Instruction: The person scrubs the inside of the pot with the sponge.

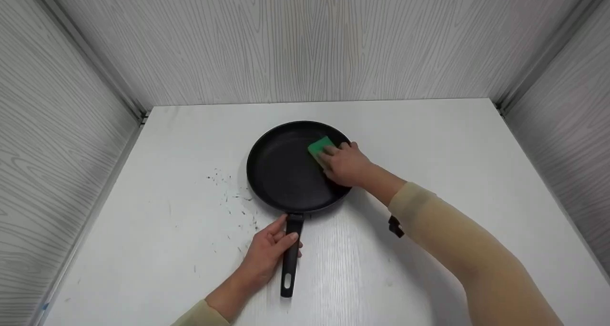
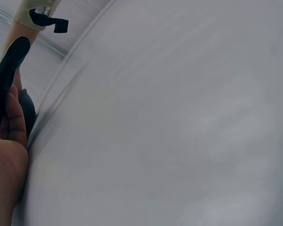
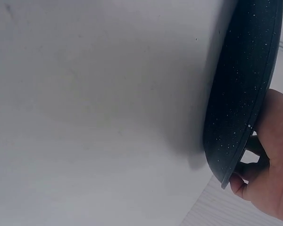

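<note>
1. nearest me, a pale sleeve (image 1: 200,315) covers my left forearm; another, the right sleeve (image 1: 467,249), crosses from the lower right, with a black device (image 1: 395,227) just beside its cuff.
2. my left hand (image 1: 264,254) grips the black handle (image 1: 287,266), thumb lying on top and fingers curled beneath; the handle's holed end points toward me.
3. dark specks (image 1: 243,214) lie on the white table (image 1: 476,173), left of the handle and pan.
4. the black frying pan (image 1: 290,173) sits mid-table, its open side up; i can't tell whether its base fully touches the tabletop.
5. my right hand (image 1: 348,164) reaches over the pan's right rim, bent fingers holding a green sponge (image 1: 320,146) against the inside; part of that hold is hidden.
6. farthest off, a grey wood-grained wall (image 1: 305,40) stands behind the table.
</note>
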Demonstrator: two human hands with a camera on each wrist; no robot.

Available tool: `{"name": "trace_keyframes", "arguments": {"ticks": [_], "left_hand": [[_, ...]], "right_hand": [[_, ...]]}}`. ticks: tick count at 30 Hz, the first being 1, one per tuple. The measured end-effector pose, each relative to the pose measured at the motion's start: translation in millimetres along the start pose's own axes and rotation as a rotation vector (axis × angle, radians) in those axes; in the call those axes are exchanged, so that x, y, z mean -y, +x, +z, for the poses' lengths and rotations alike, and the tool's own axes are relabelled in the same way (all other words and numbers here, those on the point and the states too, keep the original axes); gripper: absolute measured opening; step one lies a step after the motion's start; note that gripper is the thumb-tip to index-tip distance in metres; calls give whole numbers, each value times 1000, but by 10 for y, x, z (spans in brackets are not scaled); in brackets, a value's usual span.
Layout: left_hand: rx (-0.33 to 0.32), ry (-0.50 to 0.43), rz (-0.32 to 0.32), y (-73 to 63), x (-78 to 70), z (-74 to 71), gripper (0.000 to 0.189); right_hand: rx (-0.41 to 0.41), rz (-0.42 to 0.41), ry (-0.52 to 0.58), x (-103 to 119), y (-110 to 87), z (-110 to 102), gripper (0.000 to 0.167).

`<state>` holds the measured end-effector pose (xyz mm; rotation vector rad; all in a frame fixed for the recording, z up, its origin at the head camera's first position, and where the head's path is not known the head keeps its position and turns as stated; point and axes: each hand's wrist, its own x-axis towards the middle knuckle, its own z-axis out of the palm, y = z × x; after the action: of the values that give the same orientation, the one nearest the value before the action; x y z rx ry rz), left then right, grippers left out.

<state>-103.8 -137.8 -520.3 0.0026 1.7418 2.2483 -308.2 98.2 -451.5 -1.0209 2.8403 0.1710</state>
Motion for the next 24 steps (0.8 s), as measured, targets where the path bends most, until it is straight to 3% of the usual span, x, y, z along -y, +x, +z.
{"name": "trace_keyframes", "arguments": {"ticks": [11, 24], "left_hand": [[-3, -11, 6, 6, 3, 0, 79], [1, -8, 0, -1, 10, -8, 78]], "right_hand": [[4, -22, -17, -2, -110, 16, 63], [50, -46, 109, -44, -208, -13, 56]]}}
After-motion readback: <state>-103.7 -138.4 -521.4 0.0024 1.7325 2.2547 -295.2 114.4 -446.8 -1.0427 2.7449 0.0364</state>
